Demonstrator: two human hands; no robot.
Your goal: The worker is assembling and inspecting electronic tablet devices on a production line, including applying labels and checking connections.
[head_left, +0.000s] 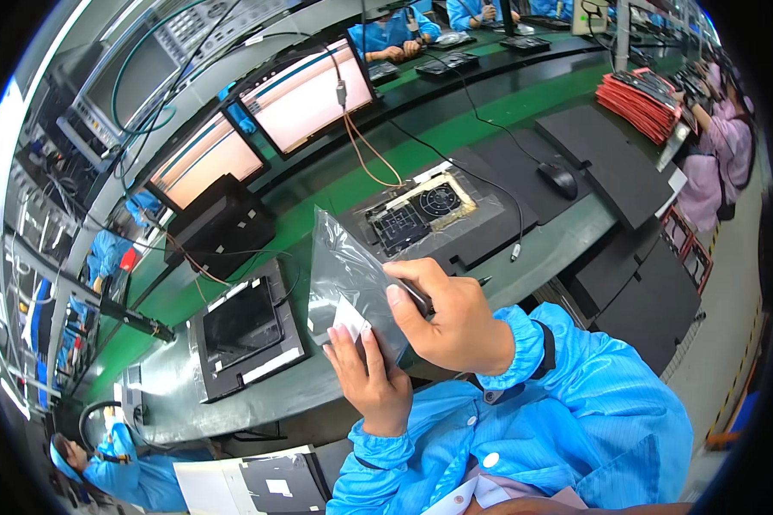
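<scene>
Above the near edge of the bench I hold a clear plastic bag point(339, 257), tilted, its loose corner pointing up and away. My right hand point(459, 322) pinches the bag's right side between thumb and bent fingers. A dark edge shows beneath that thumb; what it belongs to cannot be made out. My left hand point(371, 382) grips the lower part of the bag, its fingers on a white slip point(349, 316) and its thumb hidden. Beyond the bag, a black foam fixture point(489, 232) bears a panel point(421, 210) with dark patterned parts and a yellowish border.
A black tablet-like device point(242, 322) lies in another foam fixture to the left. Two monitors point(305, 94) stand behind, with cables hanging over the bench. On the right are a mouse point(558, 180), black foam boards point(597, 159) and stacked red trays point(636, 107). Other people work nearby.
</scene>
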